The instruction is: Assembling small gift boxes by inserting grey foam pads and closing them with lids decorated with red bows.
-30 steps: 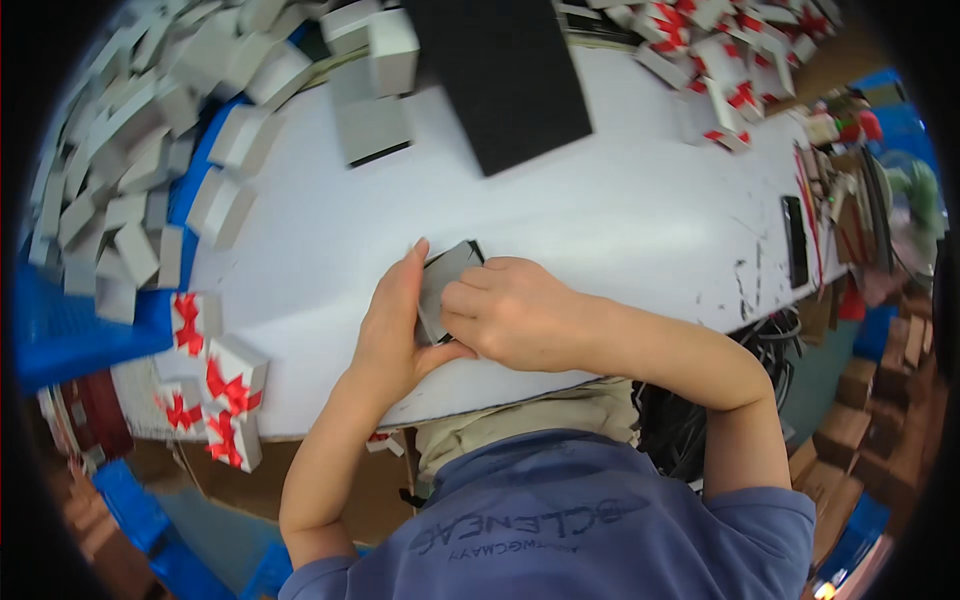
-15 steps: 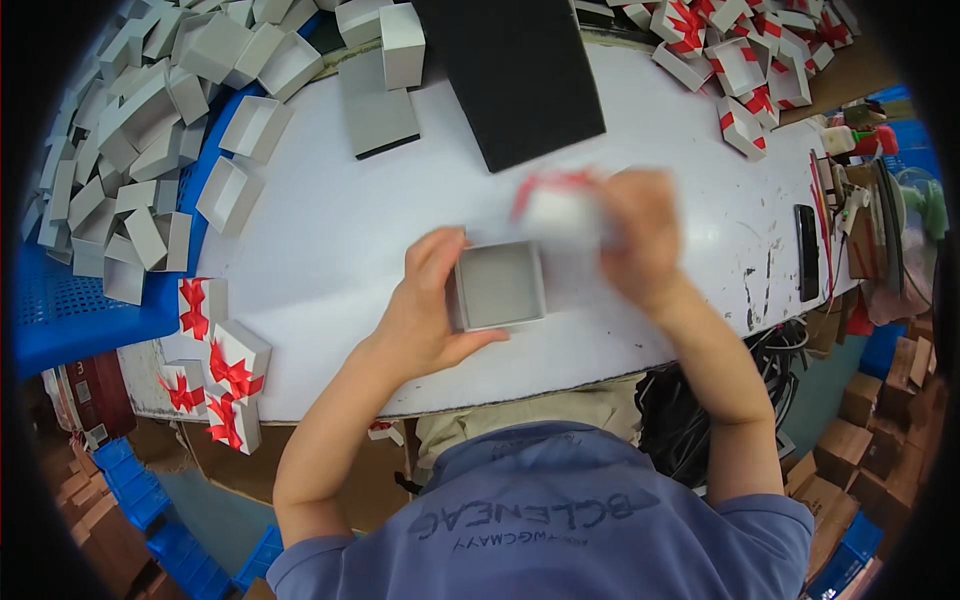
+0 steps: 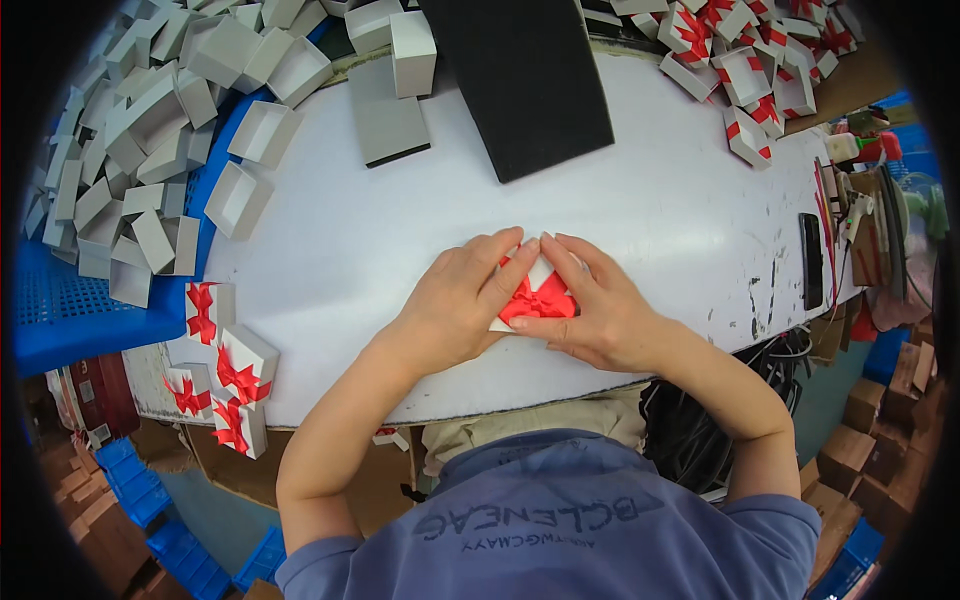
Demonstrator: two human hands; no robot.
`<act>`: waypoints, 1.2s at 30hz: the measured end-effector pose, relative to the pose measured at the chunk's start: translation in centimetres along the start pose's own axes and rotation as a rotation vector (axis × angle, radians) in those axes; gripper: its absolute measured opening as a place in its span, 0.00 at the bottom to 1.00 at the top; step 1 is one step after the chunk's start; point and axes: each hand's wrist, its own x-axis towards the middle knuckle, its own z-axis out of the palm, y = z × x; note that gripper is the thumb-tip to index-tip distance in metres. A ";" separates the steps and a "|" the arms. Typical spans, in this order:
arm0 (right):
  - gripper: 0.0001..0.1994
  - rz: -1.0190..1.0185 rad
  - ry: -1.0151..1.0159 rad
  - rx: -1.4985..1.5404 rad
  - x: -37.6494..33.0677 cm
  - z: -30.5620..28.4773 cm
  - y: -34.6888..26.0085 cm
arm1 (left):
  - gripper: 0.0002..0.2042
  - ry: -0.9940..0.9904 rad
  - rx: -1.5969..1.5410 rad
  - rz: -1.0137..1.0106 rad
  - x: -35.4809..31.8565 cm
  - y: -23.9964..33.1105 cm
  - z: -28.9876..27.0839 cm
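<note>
Both hands' grip (image 3: 535, 300) around bow-topped box (image 3: 538, 298)

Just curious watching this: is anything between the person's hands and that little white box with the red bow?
Nothing visible. The left hand and right hand both press directly on the small white box with a red ribbon bow, on the white table.

White box (image 3: 537, 297) (red bow), flat on table (image 3: 650, 200).

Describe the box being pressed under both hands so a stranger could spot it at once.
On the white table, near its front edge, the left hand and right hand meet over a small white box with a red bow. Other bowed boxes lie untouched.
</note>
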 end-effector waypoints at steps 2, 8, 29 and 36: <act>0.23 0.015 0.019 -0.025 -0.4 0.1 0.2 | 0.44 -0.103 0.049 -0.056 0.2 0.2 -0.6; 0.23 0.204 0.324 0.209 6.1 -3.2 5.9 | 0.37 -0.089 0.373 -0.329 -2.7 0.7 -3.8; 0.25 0.208 0.089 -0.474 -1.4 -3.6 8.1 | 0.19 -0.015 0.836 -1.100 -7.2 -13.1 -12.9; 0.26 0.308 -0.210 -0.279 -1.0 -4.0 7.5 | 0.14 0.028 0.372 -0.577 -6.9 -4.3 -8.9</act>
